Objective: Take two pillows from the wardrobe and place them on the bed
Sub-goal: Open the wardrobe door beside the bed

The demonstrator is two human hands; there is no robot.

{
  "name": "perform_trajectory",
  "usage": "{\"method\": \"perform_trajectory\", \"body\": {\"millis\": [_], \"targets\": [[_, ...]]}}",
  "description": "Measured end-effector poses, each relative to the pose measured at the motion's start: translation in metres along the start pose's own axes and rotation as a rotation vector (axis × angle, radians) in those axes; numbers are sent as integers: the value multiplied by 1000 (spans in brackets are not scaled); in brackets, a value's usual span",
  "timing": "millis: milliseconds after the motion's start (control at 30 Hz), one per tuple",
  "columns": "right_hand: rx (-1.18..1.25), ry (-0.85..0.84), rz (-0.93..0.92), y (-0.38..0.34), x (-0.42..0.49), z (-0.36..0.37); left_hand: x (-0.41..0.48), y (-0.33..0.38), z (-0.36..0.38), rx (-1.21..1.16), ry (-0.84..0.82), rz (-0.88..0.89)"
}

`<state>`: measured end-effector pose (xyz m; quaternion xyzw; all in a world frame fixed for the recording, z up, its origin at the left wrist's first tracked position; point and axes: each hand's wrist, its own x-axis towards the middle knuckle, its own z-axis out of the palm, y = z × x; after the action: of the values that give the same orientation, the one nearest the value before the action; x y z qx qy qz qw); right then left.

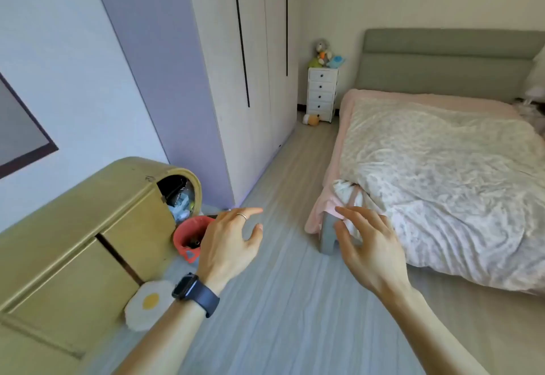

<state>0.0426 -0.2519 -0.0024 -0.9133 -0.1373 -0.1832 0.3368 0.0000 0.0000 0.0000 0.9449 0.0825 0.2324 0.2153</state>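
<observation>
A tall white wardrobe (256,59) with closed doors and dark vertical handle slots runs along the left wall. To the right stands the bed (442,174) with a grey-green headboard, a pink sheet and a crumpled floral duvet. No pillow shows anywhere. My left hand (233,242), with a ring and a dark wristwatch, hovers open over the floor. My right hand (368,247) is open too, fingers spread, in front of the bed's near corner. Neither hand holds anything.
A yellow-green cabinet (73,242) stands at the near left, with a red bucket (191,236) and an egg-shaped cushion (147,304) beside it. A white drawer unit (322,94) topped with soft toys stands at the far end. A wood floor aisle runs between wardrobe and bed.
</observation>
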Motion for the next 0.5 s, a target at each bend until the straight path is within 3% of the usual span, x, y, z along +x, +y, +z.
{"method": "perform_trajectory", "body": {"millis": [200,500], "targets": [[-30,-39,55,23,63,49,67,-28,44,-28,-54,-25],[-82,-46,39,37,222,122,248,-76,92,-6,-85,65]]}}
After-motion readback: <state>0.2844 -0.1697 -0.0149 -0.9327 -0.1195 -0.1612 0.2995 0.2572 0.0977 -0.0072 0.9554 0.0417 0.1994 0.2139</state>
